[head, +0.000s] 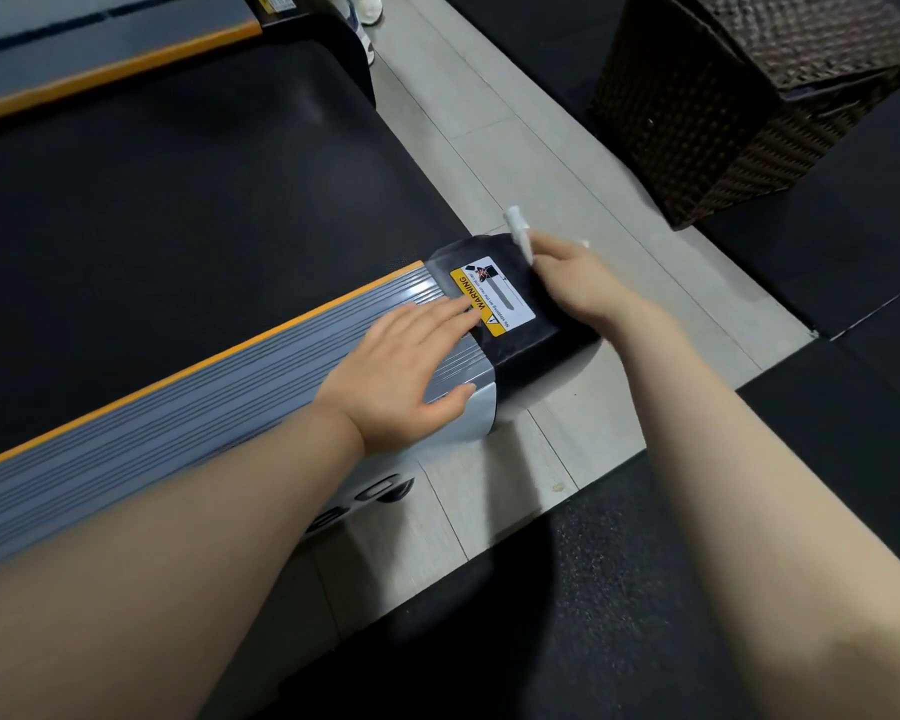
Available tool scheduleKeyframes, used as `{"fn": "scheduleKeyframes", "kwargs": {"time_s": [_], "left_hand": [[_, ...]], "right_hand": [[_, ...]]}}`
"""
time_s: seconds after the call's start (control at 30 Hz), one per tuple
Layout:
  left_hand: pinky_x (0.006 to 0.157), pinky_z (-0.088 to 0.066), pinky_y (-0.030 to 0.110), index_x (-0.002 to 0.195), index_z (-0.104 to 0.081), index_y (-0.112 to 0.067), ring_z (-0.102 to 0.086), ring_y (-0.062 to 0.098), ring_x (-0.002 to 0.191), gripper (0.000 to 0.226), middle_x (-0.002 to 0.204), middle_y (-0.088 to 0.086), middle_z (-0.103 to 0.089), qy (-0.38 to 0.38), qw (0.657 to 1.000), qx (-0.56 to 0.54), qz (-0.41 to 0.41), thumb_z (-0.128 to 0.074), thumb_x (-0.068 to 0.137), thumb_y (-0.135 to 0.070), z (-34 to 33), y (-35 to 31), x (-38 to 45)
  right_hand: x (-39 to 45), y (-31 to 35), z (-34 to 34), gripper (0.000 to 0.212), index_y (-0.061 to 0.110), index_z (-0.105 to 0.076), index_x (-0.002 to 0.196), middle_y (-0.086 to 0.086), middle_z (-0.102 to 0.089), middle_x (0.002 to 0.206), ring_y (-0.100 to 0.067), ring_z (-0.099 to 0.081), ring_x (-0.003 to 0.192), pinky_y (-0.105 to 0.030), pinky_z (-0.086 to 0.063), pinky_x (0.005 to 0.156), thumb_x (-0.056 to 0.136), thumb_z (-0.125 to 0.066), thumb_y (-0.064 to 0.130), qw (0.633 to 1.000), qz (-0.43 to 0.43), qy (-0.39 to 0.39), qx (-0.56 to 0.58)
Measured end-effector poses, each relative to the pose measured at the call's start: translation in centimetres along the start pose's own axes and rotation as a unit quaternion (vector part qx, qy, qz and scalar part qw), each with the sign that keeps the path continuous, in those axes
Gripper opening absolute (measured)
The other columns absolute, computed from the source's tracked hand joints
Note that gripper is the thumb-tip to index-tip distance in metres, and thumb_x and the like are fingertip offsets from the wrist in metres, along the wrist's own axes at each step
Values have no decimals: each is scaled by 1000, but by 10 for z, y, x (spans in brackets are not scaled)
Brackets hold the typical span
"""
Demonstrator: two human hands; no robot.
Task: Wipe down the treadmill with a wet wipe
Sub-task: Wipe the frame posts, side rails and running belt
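the treadmill (188, 387) runs from lower left toward the middle of the view, with its black running belt (167, 210) on the far side, a thin orange strip along the belt edge, and a ribbed grey side rail (178, 407) nearer the person. the rail ends in a black end cap (520, 345) that carries a yellow and white warning sticker (492, 296)

the left hand (406, 376) lies flat on the end of the grey rail, fingers straight and spread, the fingertips reaching the edge of the sticker and the thumb on the rail's rounded silver corner; its grip is apart and holds nothing

the right hand (575, 280) is at the far right edge of the end cap, its grip clamped on a white wet wipe (520, 233). the wipe is bunched in the fingers, with one end sticking up and away from the hand past the cap's far corner. whether the wipe touches the cap cannot be told, since the hand covers that spot

the treadmill stands on a strip of pale tiled floor (593, 163), with black rubber matting (619, 615) on the near side and to the right. a dark woven basket (739, 106) stands at upper right, well apart from the hands. part of a second treadmill (100, 49) with the same orange trim shows at upper left, and a white shoe (370, 5) at the top edge
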State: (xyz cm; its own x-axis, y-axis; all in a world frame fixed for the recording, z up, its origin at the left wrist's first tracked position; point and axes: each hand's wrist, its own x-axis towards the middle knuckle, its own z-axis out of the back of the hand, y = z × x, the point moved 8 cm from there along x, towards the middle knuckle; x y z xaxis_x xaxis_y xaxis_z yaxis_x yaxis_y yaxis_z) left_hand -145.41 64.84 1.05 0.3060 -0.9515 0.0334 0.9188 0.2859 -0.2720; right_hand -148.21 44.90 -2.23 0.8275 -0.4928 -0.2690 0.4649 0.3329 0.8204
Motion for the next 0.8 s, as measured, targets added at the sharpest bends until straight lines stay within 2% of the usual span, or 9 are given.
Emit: {"fn": "scheduleKeyframes", "kwargs": {"time_s": [0.1, 0.17, 0.27, 0.37, 0.47, 0.53, 0.6, 0.7, 0.8], "left_hand": [[122, -3, 30, 155, -25, -13, -19, 18, 149, 75, 161, 1, -26, -38, 997, -8, 70, -27, 91, -51, 6, 9, -2], [123, -5, 34, 154, -26, -7, -20, 23, 149, 75, 160, 7, -27, -52, 993, 20, 107, -23, 90, -47, 7, 14, -3], [124, -4, 37, 153, -27, -7, -16, 24, 150, 76, 161, 9, -24, -39, 989, 41, 139, -19, 88, -47, 7, 18, -3], [124, -1, 36, 154, -24, -10, -9, 21, 151, 74, 163, 6, -18, -22, 989, 36, 145, -24, 91, -47, 5, 18, -3], [124, -1, 36, 154, -25, -12, -9, 20, 151, 77, 163, 5, -18, -17, 989, 41, 141, -18, 89, -52, 4, 18, -3], [124, -2, 37, 154, -25, -12, -9, 20, 151, 81, 163, 5, -17, -14, 989, 47, 139, -14, 86, -54, 3, 18, -2], [124, -1, 36, 155, -24, -13, -8, 19, 151, 83, 164, 5, -16, -8, 989, 49, 140, -12, 85, -55, 3, 18, -2], [124, 0, 36, 155, -24, -12, -8, 20, 151, 83, 164, 5, -16, -5, 989, 50, 137, -10, 84, -55, 3, 18, -1], [124, -1, 37, 154, -25, -12, -9, 20, 151, 82, 163, 6, -17, -4, 990, 53, 134, -11, 85, -54, 3, 17, -1]], "right_hand": [[-42, 45, -44, 64, 20, -47, 144, 7, -41, 151, -17, -33, 140, -32, -18, 119, 82, -32, 14, 950, 227, 37, -211], [-44, 49, -49, 60, 18, -45, 145, 1, -36, 155, -21, -29, 144, -33, -16, 118, 86, -33, 15, 927, 262, 61, -262], [5, 34, -25, 46, 21, -45, 145, -2, -36, 155, -22, -28, 143, -34, -15, 119, 100, -38, 22, 956, 142, 66, -246], [31, 22, -3, 38, 18, -59, 123, -1, -59, 125, -22, -53, 116, -34, -35, 106, 103, -33, 38, 994, -54, 39, -89], [37, -13, 11, 30, 12, -61, 91, -11, -66, 101, -25, -62, 91, -36, -47, 87, 94, -34, 24, 982, -180, 25, -46], [40, -42, 16, 28, 8, -63, 87, -18, -70, 91, -31, -68, 87, -41, -52, 85, 81, -38, 20, 970, -230, 55, -50], [36, -48, 19, 29, 6, -63, 89, -20, -70, 89, -33, -69, 87, -43, -54, 85, 79, -39, 17, 966, -246, 60, -43], [24, -14, 16, 29, 12, -59, 94, -10, -61, 95, -25, -58, 82, -33, -46, 72, 98, -37, 29, 979, -203, 21, -26], [17, 25, 9, 33, 17, -62, 121, -11, -63, 122, -30, -57, 111, -35, -42, 95, 101, -37, 28, 982, -60, -55, -172]]}}
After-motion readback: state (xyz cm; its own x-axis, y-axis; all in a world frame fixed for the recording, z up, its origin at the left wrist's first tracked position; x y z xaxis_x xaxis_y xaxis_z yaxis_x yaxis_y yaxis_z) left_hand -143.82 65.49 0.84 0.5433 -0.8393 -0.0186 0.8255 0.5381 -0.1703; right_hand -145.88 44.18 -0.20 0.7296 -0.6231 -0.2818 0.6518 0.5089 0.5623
